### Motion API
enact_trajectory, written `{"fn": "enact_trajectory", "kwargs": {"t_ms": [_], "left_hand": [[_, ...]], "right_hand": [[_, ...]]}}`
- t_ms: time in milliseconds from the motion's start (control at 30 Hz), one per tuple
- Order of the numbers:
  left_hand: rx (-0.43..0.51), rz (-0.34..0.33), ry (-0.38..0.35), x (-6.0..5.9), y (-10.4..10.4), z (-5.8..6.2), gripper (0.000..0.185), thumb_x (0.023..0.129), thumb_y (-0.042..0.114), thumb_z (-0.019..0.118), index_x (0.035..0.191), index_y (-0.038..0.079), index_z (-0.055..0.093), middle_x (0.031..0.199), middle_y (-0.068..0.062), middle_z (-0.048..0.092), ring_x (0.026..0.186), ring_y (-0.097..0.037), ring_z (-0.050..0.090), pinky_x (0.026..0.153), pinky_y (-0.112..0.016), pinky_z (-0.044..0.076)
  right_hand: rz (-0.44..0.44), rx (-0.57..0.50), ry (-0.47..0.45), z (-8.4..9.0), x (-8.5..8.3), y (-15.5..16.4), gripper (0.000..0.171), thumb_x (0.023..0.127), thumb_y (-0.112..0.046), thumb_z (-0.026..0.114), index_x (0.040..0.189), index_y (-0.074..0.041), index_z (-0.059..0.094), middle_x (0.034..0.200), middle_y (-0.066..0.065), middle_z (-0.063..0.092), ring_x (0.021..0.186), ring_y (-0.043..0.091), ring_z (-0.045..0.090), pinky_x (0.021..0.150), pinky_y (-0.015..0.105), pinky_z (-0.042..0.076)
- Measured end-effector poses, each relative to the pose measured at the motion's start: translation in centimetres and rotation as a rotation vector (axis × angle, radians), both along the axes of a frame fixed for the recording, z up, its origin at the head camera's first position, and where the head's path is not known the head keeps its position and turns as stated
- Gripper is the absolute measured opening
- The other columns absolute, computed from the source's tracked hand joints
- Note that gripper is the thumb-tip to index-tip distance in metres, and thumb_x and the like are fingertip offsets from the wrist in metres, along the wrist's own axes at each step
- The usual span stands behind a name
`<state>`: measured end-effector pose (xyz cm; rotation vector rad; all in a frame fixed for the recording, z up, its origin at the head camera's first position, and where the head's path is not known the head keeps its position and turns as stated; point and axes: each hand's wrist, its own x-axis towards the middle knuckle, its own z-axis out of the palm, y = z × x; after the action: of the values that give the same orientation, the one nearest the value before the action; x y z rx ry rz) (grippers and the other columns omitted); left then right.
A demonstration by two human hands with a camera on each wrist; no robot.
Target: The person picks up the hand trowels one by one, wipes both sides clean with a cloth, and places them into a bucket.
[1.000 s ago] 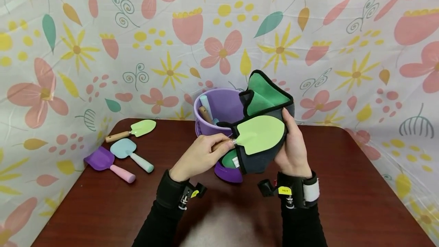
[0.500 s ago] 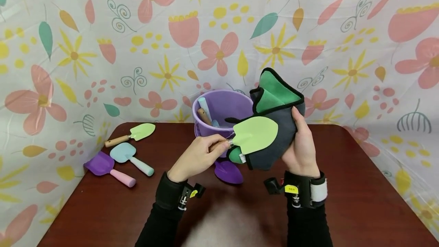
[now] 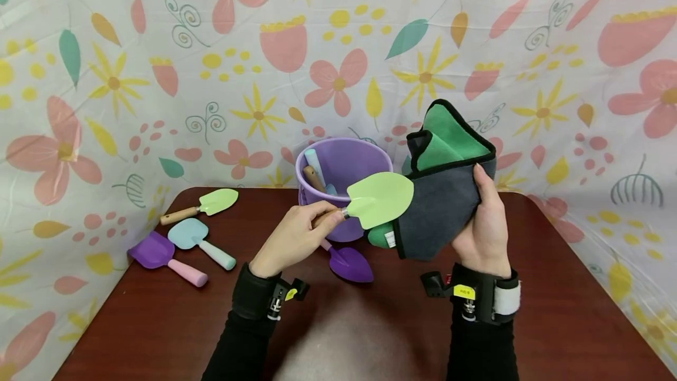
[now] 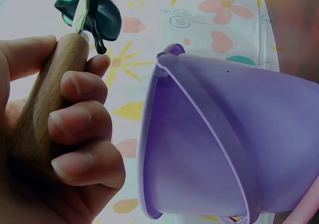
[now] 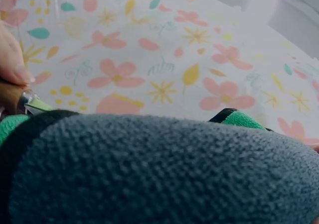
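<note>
Left hand (image 3: pixel 288 240) curled round wooden handle of green trowel (image 3: pixel 378 199), blade above purple bucket (image 3: pixel 344 163) | right hand (image 3: pixel 483 222) grips grey-green cloth (image 3: pixel 441 193), just right | risk: loose hold, trowel drops.

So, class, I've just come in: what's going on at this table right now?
A person holds a light green trowel by its wooden handle in the left hand and a grey and green cloth in the right hand, the blade beside the cloth. Behind them stands a purple bucket with tools in it. A purple trowel lies below, and three more small tools lie at the table's left side.
</note>
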<state>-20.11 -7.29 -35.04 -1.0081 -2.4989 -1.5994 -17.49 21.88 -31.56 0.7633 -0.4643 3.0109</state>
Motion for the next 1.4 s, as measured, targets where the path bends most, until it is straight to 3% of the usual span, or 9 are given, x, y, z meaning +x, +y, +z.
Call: {"fn": "enact_trajectory", "kwargs": {"t_ms": [133, 267, 400, 533, 700, 900, 1000, 1200, 1400], "left_hand": [[0.023, 0.022, 0.013, 0.1, -0.3, 0.2, 0.030, 0.101, 0.040, 0.053, 0.111, 0.017, 0.068, 0.066, -0.002, 0.052, 0.061, -0.011, 0.067, 0.066, -0.030, 0.053], [0.083, 0.009, -0.001, 0.2, -0.3, 0.4, 0.031, 0.101, 0.036, 0.054, 0.115, 0.012, 0.066, 0.078, -0.001, 0.060, 0.058, -0.014, 0.067, 0.065, -0.031, 0.054], [0.129, -0.005, -0.008, 0.5, 0.0, 0.6, 0.030, 0.100, 0.034, 0.057, 0.119, 0.012, 0.064, 0.081, -0.003, 0.061, 0.058, -0.016, 0.067, 0.062, -0.033, 0.055], [0.114, 0.008, 0.022, 0.7, 0.1, 0.4, 0.025, 0.100, 0.034, 0.058, 0.116, 0.016, 0.064, 0.081, -0.002, 0.058, 0.060, -0.014, 0.064, 0.059, -0.031, 0.054], [0.098, 0.022, 0.065, 0.7, 0.5, 0.2, 0.022, 0.099, 0.036, 0.058, 0.110, 0.018, 0.066, 0.074, 0.000, 0.054, 0.058, -0.014, 0.060, 0.057, -0.030, 0.052], [0.030, 0.020, 0.160, 0.5, 1.2, 0.1, 0.024, 0.099, 0.043, 0.055, 0.107, 0.022, 0.064, 0.067, 0.004, 0.043, 0.061, -0.011, 0.047, 0.058, -0.028, 0.040], [0.024, 0.028, 0.162, 0.5, 1.2, 0.2, 0.024, 0.099, 0.043, 0.055, 0.107, 0.022, 0.065, 0.067, 0.005, 0.043, 0.061, -0.010, 0.046, 0.058, -0.027, 0.040], [0.021, 0.023, 0.112, 0.3, 0.8, 0.3, 0.028, 0.100, 0.044, 0.054, 0.109, 0.021, 0.066, 0.067, 0.003, 0.048, 0.057, -0.008, 0.056, 0.058, -0.029, 0.048], [0.020, 0.008, 0.040, 0.2, 0.7, -0.3, 0.031, 0.099, 0.044, 0.055, 0.112, 0.018, 0.067, 0.066, 0.000, 0.048, 0.057, -0.010, 0.062, 0.059, -0.030, 0.053]], "right_hand": [[-0.038, 0.042, -0.017, -0.1, -0.1, 0.0, 0.040, 0.108, -0.016, 0.033, 0.147, -0.007, 0.032, 0.133, 0.015, 0.049, 0.115, 0.032, 0.053, 0.098, 0.039, 0.044], [-0.073, 0.124, -0.048, -0.4, -0.3, -0.5, 0.036, 0.108, -0.017, 0.034, 0.142, -0.007, 0.034, 0.126, 0.013, 0.049, 0.109, 0.028, 0.055, 0.095, 0.036, 0.046], [-0.012, 0.139, -0.043, -0.6, -0.6, -1.3, 0.029, 0.109, -0.017, 0.033, 0.130, -0.001, 0.043, 0.115, 0.014, 0.053, 0.101, 0.028, 0.058, 0.090, 0.035, 0.048], [0.013, 0.201, -0.061, -0.6, -0.8, -2.5, 0.026, 0.108, -0.019, 0.035, 0.119, 0.001, 0.050, 0.105, 0.012, 0.058, 0.095, 0.027, 0.061, 0.086, 0.033, 0.049], [0.026, 0.301, -0.119, -0.7, -1.0, -3.5, 0.027, 0.107, -0.023, 0.040, 0.119, -0.002, 0.053, 0.105, 0.009, 0.061, 0.098, 0.024, 0.061, 0.091, 0.032, 0.047], [0.068, 0.289, -0.135, -0.7, -0.9, -3.5, 0.029, 0.107, -0.025, 0.041, 0.117, -0.002, 0.055, 0.104, 0.009, 0.062, 0.098, 0.024, 0.062, 0.091, 0.031, 0.047], [0.070, 0.255, -0.104, -0.6, -0.9, -3.1, 0.028, 0.108, -0.022, 0.039, 0.114, 0.000, 0.055, 0.103, 0.012, 0.062, 0.096, 0.026, 0.062, 0.089, 0.033, 0.049], [0.023, 0.208, -0.044, -0.4, -0.9, -2.3, 0.027, 0.108, -0.019, 0.035, 0.118, 0.002, 0.050, 0.104, 0.015, 0.058, 0.093, 0.029, 0.061, 0.085, 0.035, 0.050], [-0.043, 0.197, -0.069, -0.7, -0.6, -0.8, 0.025, 0.108, -0.019, 0.035, 0.122, -0.001, 0.045, 0.109, 0.013, 0.053, 0.097, 0.027, 0.059, 0.088, 0.033, 0.049]]}}
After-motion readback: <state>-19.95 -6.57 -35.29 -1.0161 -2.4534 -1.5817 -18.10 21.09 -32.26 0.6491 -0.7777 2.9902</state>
